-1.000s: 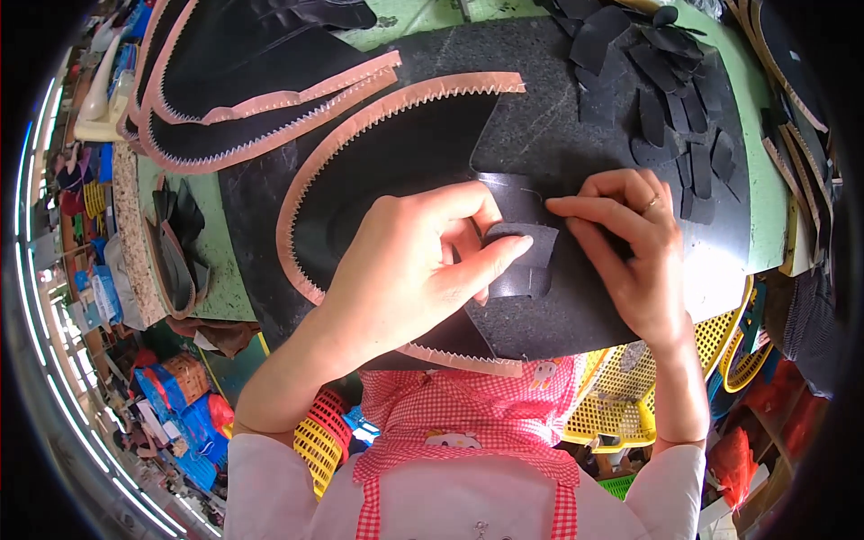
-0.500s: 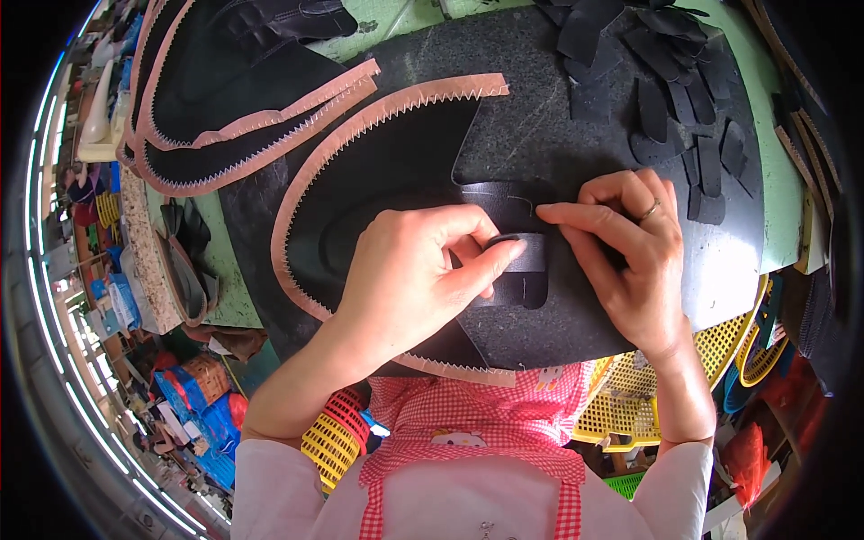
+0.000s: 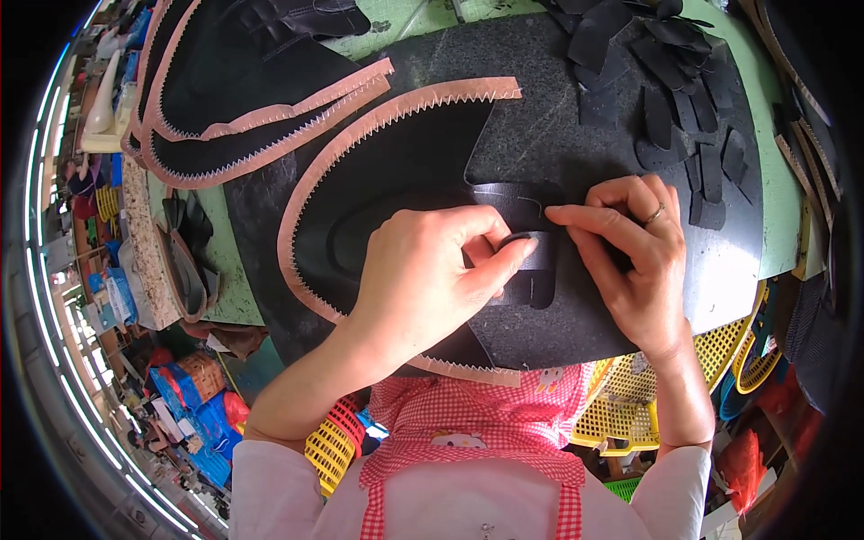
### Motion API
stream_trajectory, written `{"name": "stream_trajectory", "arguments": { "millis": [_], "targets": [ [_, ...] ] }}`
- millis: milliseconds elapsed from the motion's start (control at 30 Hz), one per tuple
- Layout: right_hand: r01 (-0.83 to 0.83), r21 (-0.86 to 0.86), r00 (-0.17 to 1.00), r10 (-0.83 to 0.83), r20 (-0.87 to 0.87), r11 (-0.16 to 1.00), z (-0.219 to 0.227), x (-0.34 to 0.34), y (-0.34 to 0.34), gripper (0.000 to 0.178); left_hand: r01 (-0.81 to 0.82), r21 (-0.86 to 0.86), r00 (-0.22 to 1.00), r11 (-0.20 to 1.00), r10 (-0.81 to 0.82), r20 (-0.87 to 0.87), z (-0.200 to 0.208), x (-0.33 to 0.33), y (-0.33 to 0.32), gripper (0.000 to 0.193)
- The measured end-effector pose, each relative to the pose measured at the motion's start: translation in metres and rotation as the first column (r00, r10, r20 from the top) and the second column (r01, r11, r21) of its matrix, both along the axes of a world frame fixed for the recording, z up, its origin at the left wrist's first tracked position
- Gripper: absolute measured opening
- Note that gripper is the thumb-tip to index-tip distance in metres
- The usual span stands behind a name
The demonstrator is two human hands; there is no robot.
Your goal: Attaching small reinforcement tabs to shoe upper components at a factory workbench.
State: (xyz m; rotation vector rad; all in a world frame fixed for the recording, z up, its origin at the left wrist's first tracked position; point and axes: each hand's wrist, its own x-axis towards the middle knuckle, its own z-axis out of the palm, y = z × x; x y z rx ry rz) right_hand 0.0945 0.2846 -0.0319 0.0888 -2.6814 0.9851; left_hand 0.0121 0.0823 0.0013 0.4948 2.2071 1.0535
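A black U-shaped shoe upper [image 3: 409, 135], edged with pink tape and white zigzag stitching, lies before me on a dark board. My left hand [image 3: 432, 270] rests over its middle, thumb and forefinger pinching the curled end of a black leather strip [image 3: 537, 254]. Above and below that strip, more black tabs with pale marked lines show at the upper's inner end. My right hand [image 3: 630, 252], a ring on one finger, has its forefinger tip at the upper tab's right edge. Its thumb lies close to the forefinger and the other fingers curl; whatever is between them is hidden.
Loose black leather pieces [image 3: 684, 99] are heaped at the board's far right. More pink-edged uppers [image 3: 261, 126] lie at the far left. The dark board [image 3: 621, 333] sits on a green table [image 3: 778, 216]. Yellow baskets [image 3: 621, 414] stand below the near edge.
The whole work area appears shifted slightly to the right in view. Both hands keep nearly the same grip and place on the black pieces.
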Motion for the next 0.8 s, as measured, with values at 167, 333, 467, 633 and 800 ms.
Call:
{"name": "stream_trajectory", "arguments": {
  "millis": [167, 333, 467, 633, 800],
  "targets": [
    [0.002, 0.002, 1.000, -0.002, 0.002, 1.000, -0.001, 0.000, 0.000, 0.025, 0.017, 0.000, 0.997, 1.000, -0.017, -0.081, -0.006, 0.001, 0.000, 0.019],
    [0.006, 0.030, 0.998, -0.008, 0.055, 1.000, 0.009, 0.000, -0.004, 0.027, 0.039, 0.042, 0.980, 0.998, -0.030, -0.197, -0.016, 0.007, -0.003, 0.020],
    [0.011, 0.057, 0.999, -0.013, 0.048, 0.998, 0.010, 0.000, -0.009, 0.029, 0.121, -0.094, 0.862, 0.988, -0.152, -0.484, -0.004, 0.008, -0.001, 0.032],
    [-0.020, 0.064, 0.997, 0.015, 0.081, 0.998, 0.007, 0.004, -0.013, 0.027, 0.231, -0.145, 0.689, 0.962, -0.267, -0.674, -0.004, -0.011, -0.039, 0.045],
    [-0.071, 0.220, 0.997, 0.066, 0.029, 0.973, 0.016, 0.008, -0.022, 0.043, 0.499, -0.282, 0.690, 0.819, -0.573, -0.442, 0.009, 0.008, -0.098, 0.100]
  ]
}}
